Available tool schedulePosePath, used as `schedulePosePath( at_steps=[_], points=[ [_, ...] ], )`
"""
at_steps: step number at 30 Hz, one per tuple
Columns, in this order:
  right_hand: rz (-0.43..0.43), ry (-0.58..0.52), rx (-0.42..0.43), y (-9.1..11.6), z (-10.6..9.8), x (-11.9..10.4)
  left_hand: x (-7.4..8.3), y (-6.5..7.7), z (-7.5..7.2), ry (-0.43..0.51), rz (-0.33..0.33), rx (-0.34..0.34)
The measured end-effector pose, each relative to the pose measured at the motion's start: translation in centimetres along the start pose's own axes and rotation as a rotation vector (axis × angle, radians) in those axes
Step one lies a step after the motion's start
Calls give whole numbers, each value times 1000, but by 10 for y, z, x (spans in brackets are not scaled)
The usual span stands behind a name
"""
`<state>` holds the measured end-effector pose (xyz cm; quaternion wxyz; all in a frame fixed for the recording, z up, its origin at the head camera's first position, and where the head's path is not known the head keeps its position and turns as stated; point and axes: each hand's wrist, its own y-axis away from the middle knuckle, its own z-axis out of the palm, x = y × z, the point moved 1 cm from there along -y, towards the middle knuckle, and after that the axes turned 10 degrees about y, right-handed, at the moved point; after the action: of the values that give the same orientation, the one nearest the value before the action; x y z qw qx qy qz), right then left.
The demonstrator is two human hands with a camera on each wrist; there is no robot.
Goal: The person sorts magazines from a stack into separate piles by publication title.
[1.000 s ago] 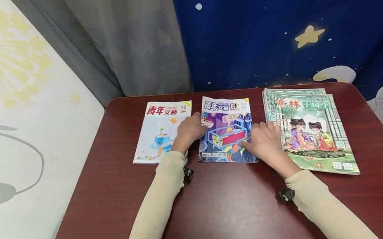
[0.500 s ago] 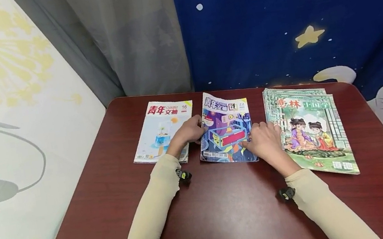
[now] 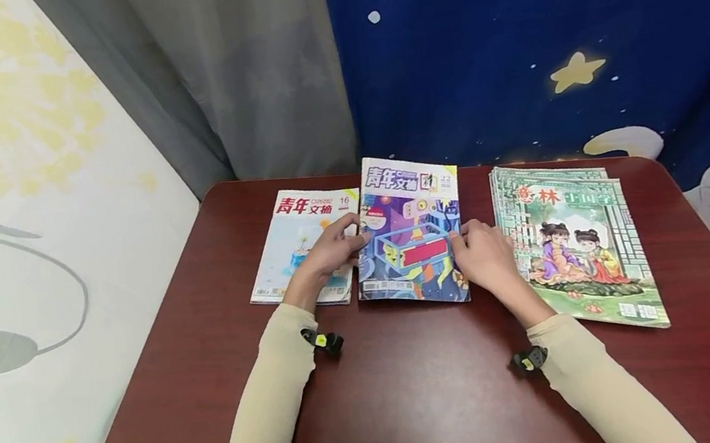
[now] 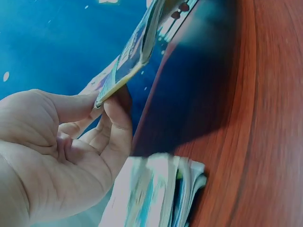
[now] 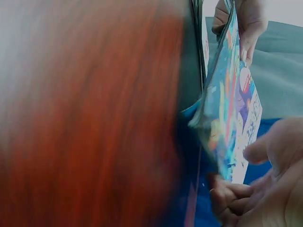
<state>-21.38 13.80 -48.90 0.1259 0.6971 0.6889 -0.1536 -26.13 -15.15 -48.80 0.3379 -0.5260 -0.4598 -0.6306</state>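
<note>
A magazine (image 3: pixel 409 248) with a purple and blue cover hangs tilted above the table in the head view, its shadow showing below it in the left wrist view. My left hand (image 3: pixel 324 259) pinches its left edge, thumb on the cover and fingers beneath. At the opposite edge, my right hand (image 3: pixel 489 254) holds the magazine, fingers under the side and thumb over the cover in the right wrist view. Left of it lies a small pile of magazines (image 3: pixel 277 257) with a white and blue cover, partly hidden by my left hand. Page edges (image 4: pixel 151 194) of that pile show beneath the left hand.
A stack of green magazines (image 3: pixel 585 247), slightly fanned, lies to the right, close beside my right hand. The dark red table (image 3: pixel 418 397) ends against a grey curtain (image 3: pixel 275 71) and a blue starry curtain (image 3: pixel 461 57). A pale wall (image 3: pixel 26 304) stands at the left.
The magazine between my hands has risen off the table and shifted slightly left. My left hand has drawn left with it; my right hand has moved from the cover to its right edge.
</note>
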Motion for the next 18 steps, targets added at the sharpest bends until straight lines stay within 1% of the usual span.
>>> schedulePosePath(
  at_steps=[2,5,8,10,13,15,18],
  points=[
    [8,-81,7,0,5,-5,-2,8,-11,23,-17,18],
    [28,-187,-4,0,13,-13,-4,18,-28,31,-39,44],
    [45,-290,-30,1,18,-23,-4,27,-43,20,-57,62],
    [44,-342,-46,1,21,-31,-5,32,-53,-9,-62,70],
    [28,-379,-67,3,28,-44,-5,40,-67,-81,-85,99],
    [21,-382,-74,4,33,-53,-5,44,-76,-132,-108,117],
    [10,-379,-84,4,41,-66,-6,51,-89,-176,-148,146]
  ],
)
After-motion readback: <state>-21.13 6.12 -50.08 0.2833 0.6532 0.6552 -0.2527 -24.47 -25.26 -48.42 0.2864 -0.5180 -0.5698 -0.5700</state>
